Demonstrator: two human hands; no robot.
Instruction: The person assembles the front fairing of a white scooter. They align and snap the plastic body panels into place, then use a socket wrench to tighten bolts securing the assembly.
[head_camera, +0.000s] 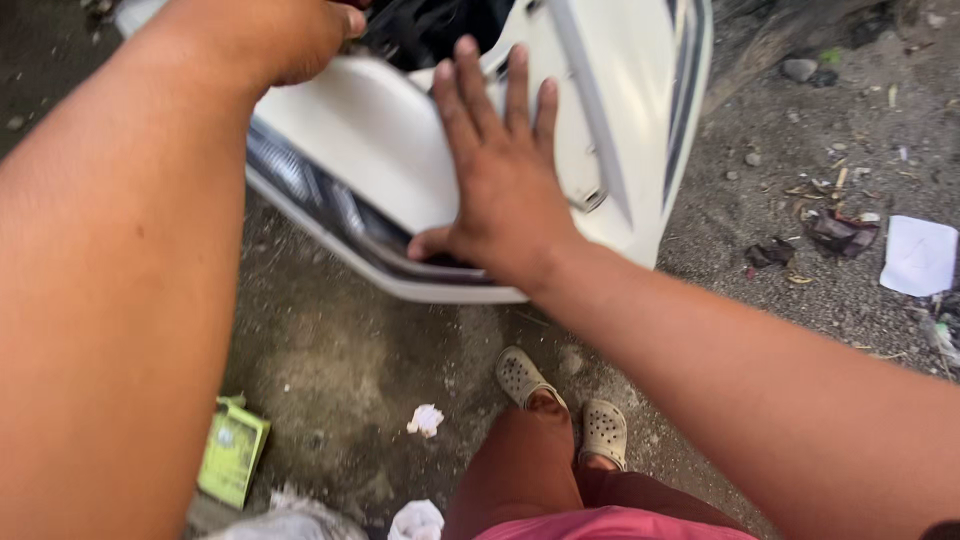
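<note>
Under the right hand (505, 180), flat with fingers (470, 100) spread, lies the white car panel (370, 140); the left hand (285, 40) curls over its upper edge, fingers gripping.

Right hand (505, 180) is lying flat on the vehicle panel (380, 130); left hand (285, 40) is gripping its upper edge. Below, two shoes (560, 400) are standing on the ground (340, 350), carton (232, 450) lying to their left.

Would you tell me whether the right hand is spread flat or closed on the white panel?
Spread flat: the right hand lies palm-down on the white panel, fingers extended, thumb at its lower edge.
</note>
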